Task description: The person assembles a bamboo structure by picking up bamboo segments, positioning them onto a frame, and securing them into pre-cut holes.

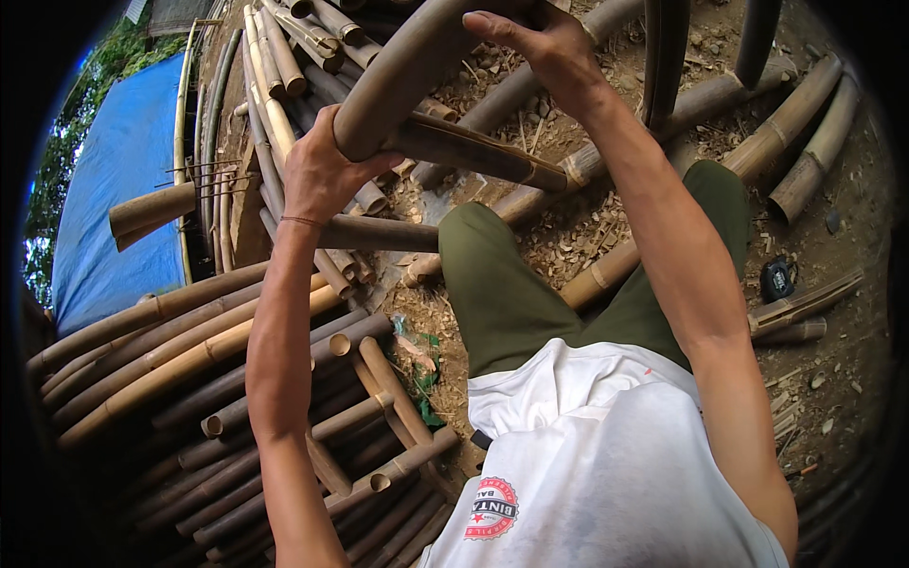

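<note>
A thick brown bamboo pole is raised in front of me, slanting from its near left end up to the top edge. My left hand wraps around that near end, with the thumb underneath. Farther up, my right hand grips the same pole, thumb along the top and its other fingers mostly hidden behind. Just below the pole is a dark bamboo piece with a split along it; whether the two are joined I cannot tell. Another dark bamboo length passes behind my left wrist toward my knee.
Stacked bamboo poles and a small bamboo frame lie at the left. A blue tarp hangs beyond them. More bamboo lengths lie at the right, near a small black object. Shavings cover the dirt ground.
</note>
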### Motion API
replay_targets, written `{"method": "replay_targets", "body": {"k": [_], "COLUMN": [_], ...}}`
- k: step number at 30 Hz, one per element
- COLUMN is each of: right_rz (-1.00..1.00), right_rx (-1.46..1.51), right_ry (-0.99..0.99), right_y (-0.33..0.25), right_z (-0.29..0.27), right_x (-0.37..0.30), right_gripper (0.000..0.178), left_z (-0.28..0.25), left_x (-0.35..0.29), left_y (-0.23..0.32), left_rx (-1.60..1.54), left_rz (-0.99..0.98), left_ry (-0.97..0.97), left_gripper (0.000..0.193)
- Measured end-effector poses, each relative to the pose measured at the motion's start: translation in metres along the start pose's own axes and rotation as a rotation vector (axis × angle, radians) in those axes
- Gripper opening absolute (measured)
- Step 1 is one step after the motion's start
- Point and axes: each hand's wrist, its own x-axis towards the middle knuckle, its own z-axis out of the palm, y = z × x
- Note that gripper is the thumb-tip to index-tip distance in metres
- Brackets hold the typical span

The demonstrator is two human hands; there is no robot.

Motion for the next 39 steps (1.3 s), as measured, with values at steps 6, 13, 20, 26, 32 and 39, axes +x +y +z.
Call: {"method": "replay_targets", "body": {"k": [6, 13, 20, 26, 32, 39], "right_rz": [-0.484, -0.429, 0.137, -0.836, -0.444, -0.007], "right_rx": [-1.247, -1.485, -1.585, -0.788, -0.843, -0.854], "right_ry": [0.335, -0.707, -0.511, 0.297, 0.535, 1.057], "right_y": [-0.063, -0.095, -0.038, -0.019, -0.046, -0.071], "right_z": [0.059, 0.143, 0.112, 0.072, -0.078, -0.227], "right_x": [-0.057, 0.046, 0.059, -0.028, -0.096, -0.283], "right_gripper": [0.025, 0.011, 0.035, 0.018, 0.03, 0.041], "left_z": [-0.001, 0.009, -0.001, -0.01, -0.006, -0.001], "left_x": [-0.004, -0.01, -0.002, 0.014, 0.106, 0.194], "left_y": [0.003, -0.021, 0.018, 0.006, 0.087, 0.144], "left_rx": [0.007, 0.12, -0.033, -0.336, -0.459, -0.488], "left_rz": [-0.026, 0.23, -0.015, -0.022, 0.139, -0.079], "left_ry": [0.01, 0.082, -0.013, -0.213, -0.322, -0.711], "left_gripper": [0.076, 0.077, 0.074, 0.078, 0.089, 0.045]}}
